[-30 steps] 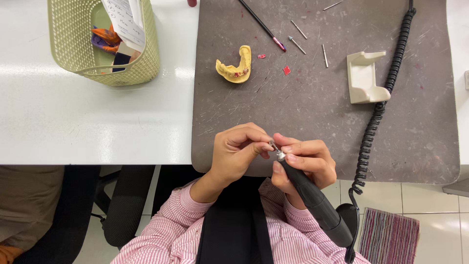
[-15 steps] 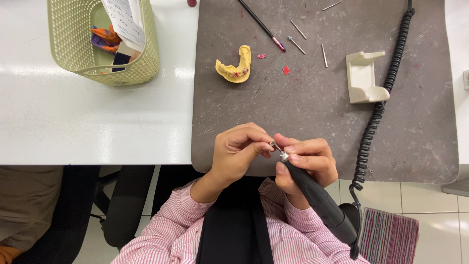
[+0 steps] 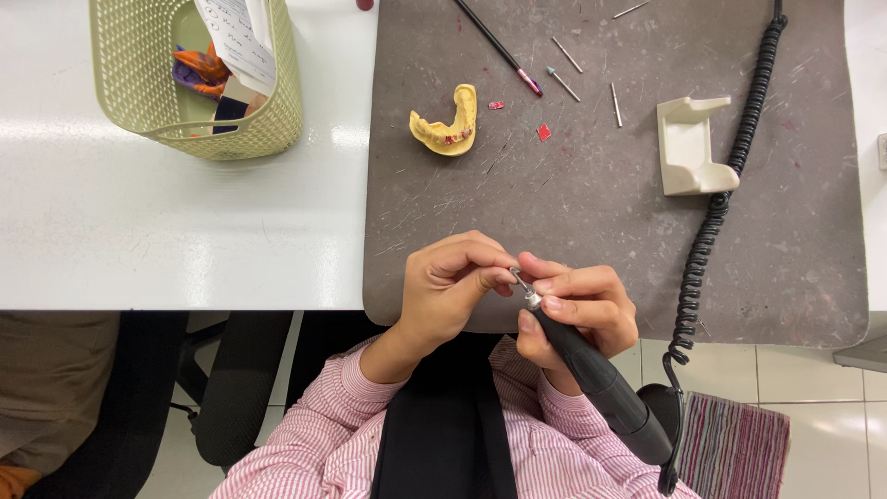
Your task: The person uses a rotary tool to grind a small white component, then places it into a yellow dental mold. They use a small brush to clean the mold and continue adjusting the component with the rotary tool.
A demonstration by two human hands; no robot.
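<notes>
1. Nearest the person, the right hand [image 3: 577, 310] is wrapped around a black handpiece [image 3: 596, 379], a smooth tapered tool with a metal nose; its bit [image 3: 520, 282] points up toward the other hand.
2. The left hand [image 3: 453, 286] is pinched together at the fingertips, right at the bit's tip. Whatever it grips is too small to tell.
3. Both hands meet over the near edge of the grey mat [image 3: 610, 212], which looks scuffed and scratched.
4. Likely risk: with fingertips that close to the bit, a slip could nick skin or fling the small piece off the mat edge.
5. The coiled black cord [image 3: 716, 208] runs alongside; a tug on it could jerk the tool.
6. Farther off sit a white plastic holder [image 3: 693, 148], a yellow horseshoe-shaped dental cast [image 3: 448, 125] and thin metal burs [image 3: 591, 79].
7. Farthest left, a pale green woven basket [image 3: 268, 120] rests on the glossy white table [image 3: 176, 231].
</notes>
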